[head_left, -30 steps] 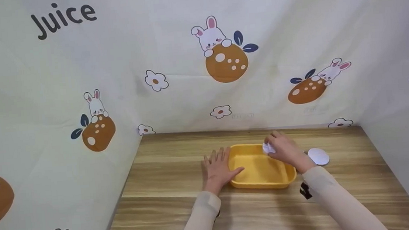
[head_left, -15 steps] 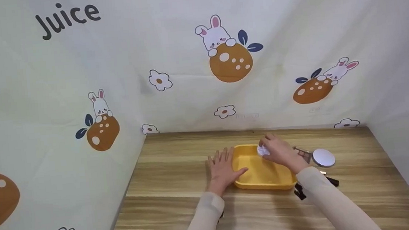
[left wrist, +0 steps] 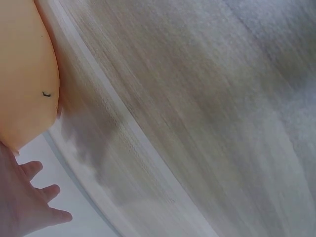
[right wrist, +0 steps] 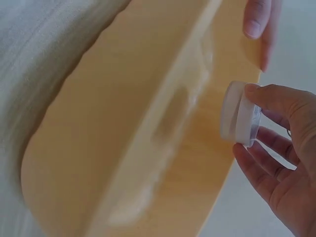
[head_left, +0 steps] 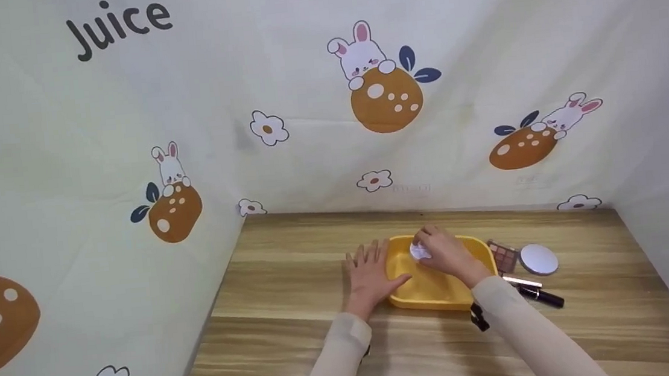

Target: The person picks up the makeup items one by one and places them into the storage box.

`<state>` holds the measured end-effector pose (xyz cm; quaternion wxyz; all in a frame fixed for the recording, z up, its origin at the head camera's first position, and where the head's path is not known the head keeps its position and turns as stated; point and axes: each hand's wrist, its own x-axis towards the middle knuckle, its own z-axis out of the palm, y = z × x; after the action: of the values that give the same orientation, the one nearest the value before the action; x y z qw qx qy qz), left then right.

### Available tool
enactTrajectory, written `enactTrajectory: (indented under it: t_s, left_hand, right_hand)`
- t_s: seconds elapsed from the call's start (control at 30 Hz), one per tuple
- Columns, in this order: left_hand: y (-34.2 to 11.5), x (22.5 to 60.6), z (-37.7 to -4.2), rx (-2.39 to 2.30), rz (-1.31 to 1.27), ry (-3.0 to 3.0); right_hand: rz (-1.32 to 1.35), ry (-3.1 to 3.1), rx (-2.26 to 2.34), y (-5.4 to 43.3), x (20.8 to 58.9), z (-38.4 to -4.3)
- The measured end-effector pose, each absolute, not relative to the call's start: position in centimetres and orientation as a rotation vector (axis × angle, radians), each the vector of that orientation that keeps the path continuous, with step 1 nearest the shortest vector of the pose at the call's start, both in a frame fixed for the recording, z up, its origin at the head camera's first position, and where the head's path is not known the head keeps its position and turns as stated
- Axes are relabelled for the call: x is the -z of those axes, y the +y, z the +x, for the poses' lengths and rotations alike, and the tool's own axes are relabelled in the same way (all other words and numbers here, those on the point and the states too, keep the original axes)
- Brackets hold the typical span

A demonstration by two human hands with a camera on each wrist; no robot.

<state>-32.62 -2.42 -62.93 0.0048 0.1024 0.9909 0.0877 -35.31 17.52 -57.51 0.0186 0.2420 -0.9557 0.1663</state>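
Note:
In the head view a yellow plastic tray (head_left: 428, 292) stands on the wooden table. My left hand (head_left: 370, 282) rests at its left side with fingers spread, the thumb reaching over the rim. Between the thumb and fingers of my right hand (head_left: 446, 254) is a small round white jar (head_left: 419, 252), over the back left part of the tray. In the right wrist view the jar (right wrist: 240, 113) is tipped on its side, close to the tray's wall (right wrist: 212, 163). The left wrist view shows my left fingers (left wrist: 47, 192) extended next to the tray (left wrist: 27, 74).
Right of the tray lie an eyeshadow palette (head_left: 503, 256), a round white compact (head_left: 538, 259), a slim silvery stick (head_left: 522, 281) and a black tube (head_left: 541, 297), partly behind my right forearm. Patterned cloth walls (head_left: 308, 166) enclose the table at the back and sides.
My right hand has moved left across the tray with the jar. The palette, stick and black tube have come out from behind the right arm. The left hand stays at the tray's side.

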Motion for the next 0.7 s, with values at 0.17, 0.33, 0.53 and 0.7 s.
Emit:
enactTrajectory:
  t_s: [0.17, 0.33, 0.53, 0.7]
  left_hand:
    - [-2.4, 62.9, -32.6, -0.271, 0.31, 3.099]
    - [-2.3, 62.6, -32.5, -0.276, 0.3, 3.099]
    - [-2.2, 62.5, -32.5, -0.267, 0.293, 3.095]
    - [-2.3, 62.7, -32.5, -0.26, 0.293, 3.106]
  right_hand:
    - [0.787, -2.956, -0.54, 16.9, 58.5, -35.5]
    - [0.834, -2.941, -0.541, 16.5, 59.1, -35.8]
    - [0.855, -2.97, -0.52, 15.9, 60.3, -36.2]
    - [0.891, -2.994, -0.492, 15.4, 61.0, -36.3]
